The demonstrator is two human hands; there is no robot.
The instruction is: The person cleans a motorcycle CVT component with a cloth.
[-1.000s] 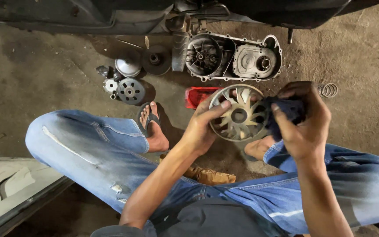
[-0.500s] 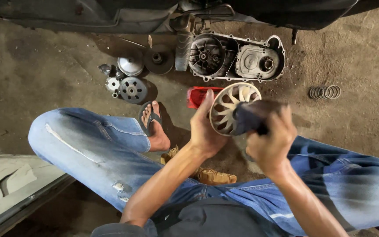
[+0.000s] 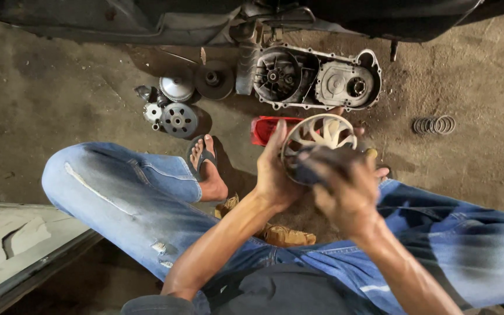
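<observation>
Vehicle underside [image 3: 147, 20]: dark body spans the top edge of the frame, above bare ground.

Legs: the seated person's jeans [image 3: 123, 198] fill the lower half, one knee at left centre, the other leg running to the lower right. A foot in a sandal [image 3: 205, 166] rests at centre, toes toward the top.

Panel [image 3: 13, 245]: pale slab with a raised edge, lower left corner.

Engine case [image 3: 316, 79]: open metal housing, upper centre, lying flat just below the vehicle, two round cavities visible.

Red tray [image 3: 266, 129]: on the ground just below the case, partly hidden behind the fan wheel.

Fan wheel [image 3: 319, 137]: pale finned disc, right of centre, held up off the ground, face toward the camera.

Left hand [image 3: 275, 172]: clamped on the wheel's left rim, fingers upright along the edge.

Right hand [image 3: 348, 189]: blurred, closed on a dark rag [image 3: 316, 163] pressed against the wheel's lower face. Hands close together, both on the wheel.

Pulley parts [image 3: 179, 102]: several round discs and gears grouped upper left of centre, beside the case.

Rag scraps [image 3: 287, 236]: brown, on the ground between the legs.

Rings [image 3: 434, 125]: small row of thin rings, right, well apart from the rest.
</observation>
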